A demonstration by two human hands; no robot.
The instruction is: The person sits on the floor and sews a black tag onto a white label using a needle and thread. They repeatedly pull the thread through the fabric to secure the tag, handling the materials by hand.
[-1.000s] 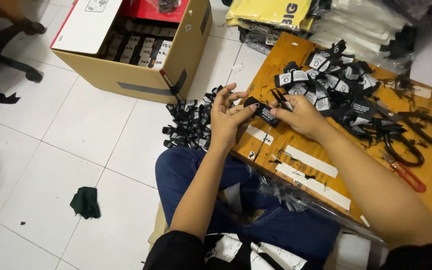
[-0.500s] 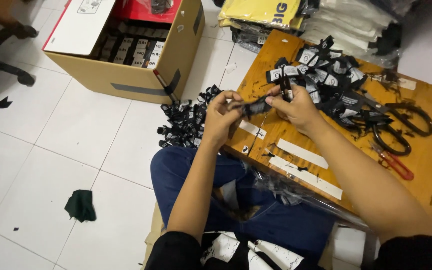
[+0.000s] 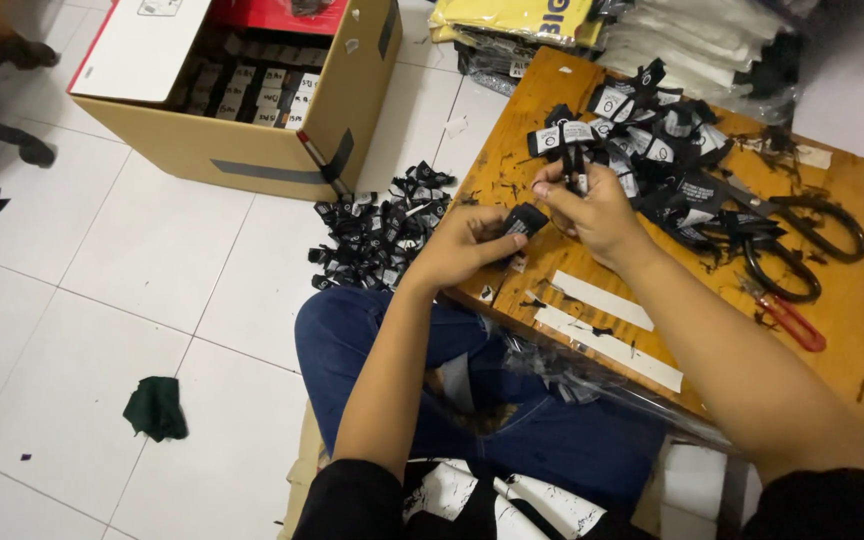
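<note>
My left hand (image 3: 467,245) pinches a small folded black label (image 3: 524,220) at the near left corner of the low wooden table (image 3: 852,300). Just to its right, my right hand (image 3: 592,205) holds a thin black label strip (image 3: 574,165) upright between thumb and fingers. Both hands hover over the table edge, nearly touching. Behind the right hand lies a heap of black labels with white marks (image 3: 652,150). On the floor to the left of the table sits a pile of finished black labels (image 3: 377,228).
A large pair of black scissors (image 3: 802,240) and a small red-handled snipper (image 3: 787,315) lie on the table's right. White paper strips (image 3: 607,335) lie near its front edge. An open cardboard box (image 3: 252,100) stands on the tiled floor. A dark green rag (image 3: 157,408) lies on the tiles.
The two hands have drawn slightly apart: the left now holds a folded label on its own, and the right has lifted a strip from the heap. The camera view has shifted a little.
</note>
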